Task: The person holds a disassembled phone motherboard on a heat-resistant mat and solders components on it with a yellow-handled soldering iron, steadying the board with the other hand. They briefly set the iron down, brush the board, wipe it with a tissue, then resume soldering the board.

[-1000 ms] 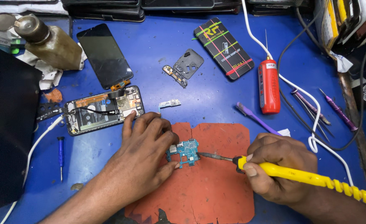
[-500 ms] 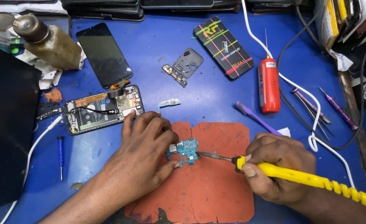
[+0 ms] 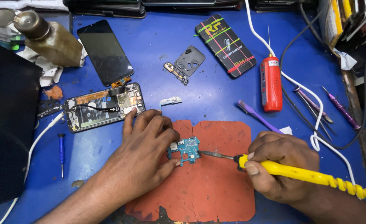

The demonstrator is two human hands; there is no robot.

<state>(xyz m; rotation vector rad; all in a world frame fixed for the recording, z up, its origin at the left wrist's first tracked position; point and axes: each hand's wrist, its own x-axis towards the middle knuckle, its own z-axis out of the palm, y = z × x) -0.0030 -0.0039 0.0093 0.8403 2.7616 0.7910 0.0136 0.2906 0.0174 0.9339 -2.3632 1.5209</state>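
Note:
A small teal circuit board [image 3: 185, 149] lies on a worn red mat [image 3: 216, 191] on the blue table. My left hand [image 3: 143, 153] rests on the mat and pinches the board's left edge between thumb and fingers. My right hand [image 3: 280, 164] grips a yellow-handled soldering iron [image 3: 290, 171]. Its metal tip [image 3: 210, 154] touches the board's right edge.
An opened phone body [image 3: 102, 107] and a detached black screen [image 3: 105, 52] lie at upper left, beside a brown bottle [image 3: 50, 39]. A red tool [image 3: 271, 83], a patterned black box [image 3: 225, 44], a camera-cover part [image 3: 189, 61], purple tools [image 3: 259, 117], a blue screwdriver [image 3: 61, 151] and cables surround the mat.

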